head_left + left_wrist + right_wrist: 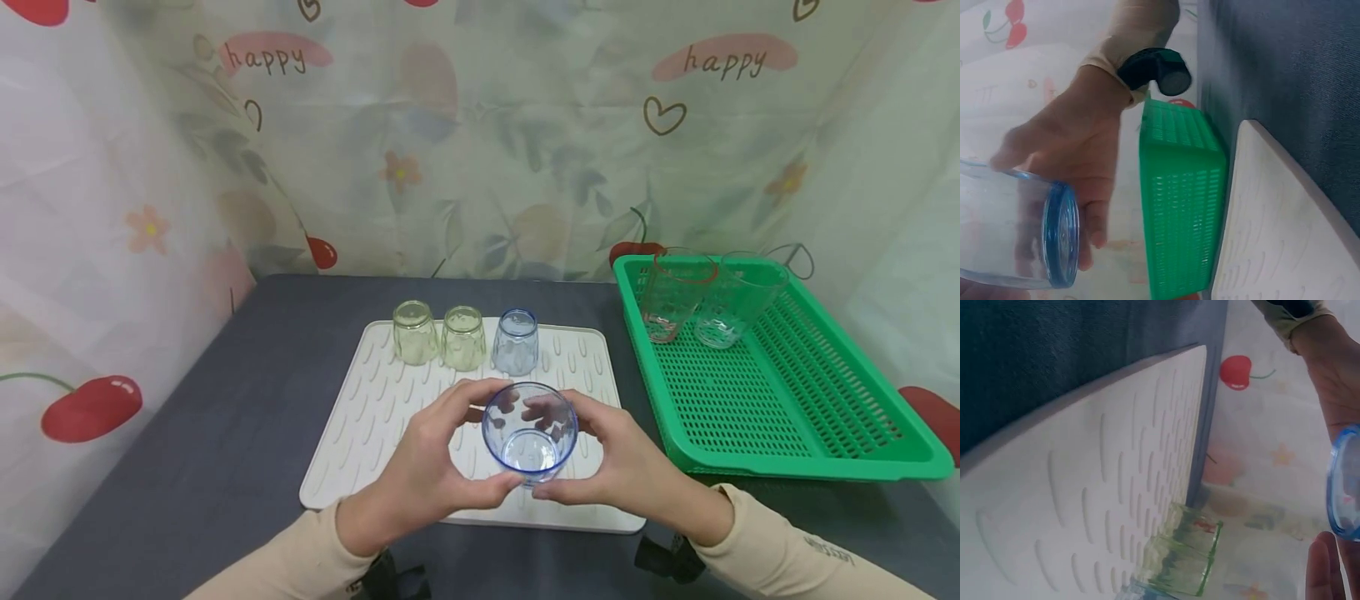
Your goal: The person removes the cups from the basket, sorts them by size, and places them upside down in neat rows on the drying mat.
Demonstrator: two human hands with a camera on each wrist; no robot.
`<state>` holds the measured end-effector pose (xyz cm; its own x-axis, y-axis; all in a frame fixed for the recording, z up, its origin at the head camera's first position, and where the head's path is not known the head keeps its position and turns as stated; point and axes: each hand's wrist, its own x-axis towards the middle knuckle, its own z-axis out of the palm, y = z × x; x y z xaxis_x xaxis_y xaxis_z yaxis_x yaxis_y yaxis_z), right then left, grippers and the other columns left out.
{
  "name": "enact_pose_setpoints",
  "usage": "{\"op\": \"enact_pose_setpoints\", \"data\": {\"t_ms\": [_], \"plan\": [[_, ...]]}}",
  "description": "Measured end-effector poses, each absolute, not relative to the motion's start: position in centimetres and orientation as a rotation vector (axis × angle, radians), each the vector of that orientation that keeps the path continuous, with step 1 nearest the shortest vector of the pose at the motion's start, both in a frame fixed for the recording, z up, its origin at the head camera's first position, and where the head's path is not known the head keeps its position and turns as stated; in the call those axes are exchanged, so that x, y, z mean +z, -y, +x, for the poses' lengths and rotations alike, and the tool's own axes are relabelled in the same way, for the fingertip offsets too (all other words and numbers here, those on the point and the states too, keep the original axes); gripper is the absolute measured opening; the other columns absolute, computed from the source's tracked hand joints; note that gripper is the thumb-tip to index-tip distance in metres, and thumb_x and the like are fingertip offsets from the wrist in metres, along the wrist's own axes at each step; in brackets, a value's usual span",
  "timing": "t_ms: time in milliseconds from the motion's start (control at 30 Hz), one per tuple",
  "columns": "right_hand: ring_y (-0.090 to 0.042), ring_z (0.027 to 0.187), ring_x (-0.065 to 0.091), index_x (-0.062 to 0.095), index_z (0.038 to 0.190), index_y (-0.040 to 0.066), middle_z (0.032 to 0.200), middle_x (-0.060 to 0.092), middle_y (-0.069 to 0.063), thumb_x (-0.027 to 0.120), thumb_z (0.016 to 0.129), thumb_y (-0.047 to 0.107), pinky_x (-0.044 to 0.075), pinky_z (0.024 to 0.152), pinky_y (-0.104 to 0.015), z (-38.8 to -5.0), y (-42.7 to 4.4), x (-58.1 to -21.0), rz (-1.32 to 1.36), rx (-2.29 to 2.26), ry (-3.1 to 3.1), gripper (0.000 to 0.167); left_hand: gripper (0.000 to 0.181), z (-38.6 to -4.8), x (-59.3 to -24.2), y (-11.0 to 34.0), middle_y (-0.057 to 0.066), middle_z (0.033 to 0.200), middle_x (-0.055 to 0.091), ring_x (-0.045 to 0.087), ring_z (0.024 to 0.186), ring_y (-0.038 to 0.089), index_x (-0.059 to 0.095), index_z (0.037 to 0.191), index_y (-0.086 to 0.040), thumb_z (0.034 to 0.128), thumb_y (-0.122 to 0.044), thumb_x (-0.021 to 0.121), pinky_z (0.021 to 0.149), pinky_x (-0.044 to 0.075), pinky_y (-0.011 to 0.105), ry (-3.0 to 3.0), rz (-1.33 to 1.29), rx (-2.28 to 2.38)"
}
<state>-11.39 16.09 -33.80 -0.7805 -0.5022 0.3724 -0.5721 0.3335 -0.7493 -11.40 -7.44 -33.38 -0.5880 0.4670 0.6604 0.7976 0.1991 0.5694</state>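
Grip, left hand [427, 454]: curved round the left side of a blue-rimmed glass [531, 450], thumb on the near side and fingers on the far side, spread to the glass's width.
Grip, right hand [630, 454]: curved round the right side of the same glass in the same way, the 2 thumb tips close together.
Held glass: between the 2 hands, mouth up, raised above a white ribbed mat [345, 450] on the dark desk [225, 417].
Glasses on mat: 3, upside down in a row towards the far edge; 2 green glasses [415, 337] at left, 1 blue glass [516, 346] at right.
Green basket [787, 465]: 1, right of the mat, with 2 glasses at its far end, 1 red-rimmed glass [678, 292] and 1 clear glass [738, 304].
Total: 6 glasses.
Head view only: the 2 basket glasses.
Left wrist view: the held glass's thick blue base side-on, clear of the mat; the basket's perforated outer wall.
Right wrist view: the mat's raised ridges up close, the green glasses beyond.
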Motion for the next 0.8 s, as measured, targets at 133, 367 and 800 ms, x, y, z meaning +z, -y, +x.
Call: {"op": "enact_pose_setpoints", "data": {"t_ms": [133, 367, 800], "plan": [[-0.012, 0.106, 0.062, 0.057, 0.127, 0.016, 0.119, 0.065, 0.004, 0.087, 0.073, 0.023, 0.052, 0.094, -0.035, -11.37, -16.12, -34.02, 1.015, 1.461, 2.508, 0.062, 0.072, -11.36, -33.09, 7.43, 0.01, 0.126, 0.058, 0.061, 0.11, 0.02, 0.048, 0.134, -0.004, 0.0733, -0.021, 0.083, 0.086, 0.055, 0.028, 2.123, -1.189, -1.351], [-0.012, 0.109, 0.061, 0.056, 0.128, 0.019, 0.122, 0.064, 0.006, 0.086, 0.073, 0.023, 0.051, 0.095, -0.037, -11.3, -16.05, -34.01, 0.99, 1.508, 2.542, 0.063, 0.072, -11.36, -33.05, 7.51, 0.01, 0.126, 0.058, 0.061, 0.11, 0.021, 0.048, 0.134, -0.004, 0.0741, -0.022, 0.083, 0.086, 0.055, 0.029, 2.112, -1.187, -1.362], [-0.011, 0.11, 0.061, 0.056, 0.128, 0.018, 0.121, 0.064, 0.007, 0.085, 0.074, 0.025, 0.048, 0.097, -0.052, -11.18, -16.14, -33.7, 0.956, 1.519, 2.581, 0.062, 0.069, -11.49, -33.3, 7.47, 0.012, 0.124, 0.059, 0.061, 0.11, 0.021, 0.048, 0.134, -0.004, 0.0766, -0.02, 0.082, 0.085, 0.056, 0.031, 2.083, -1.194, -1.423]]}}
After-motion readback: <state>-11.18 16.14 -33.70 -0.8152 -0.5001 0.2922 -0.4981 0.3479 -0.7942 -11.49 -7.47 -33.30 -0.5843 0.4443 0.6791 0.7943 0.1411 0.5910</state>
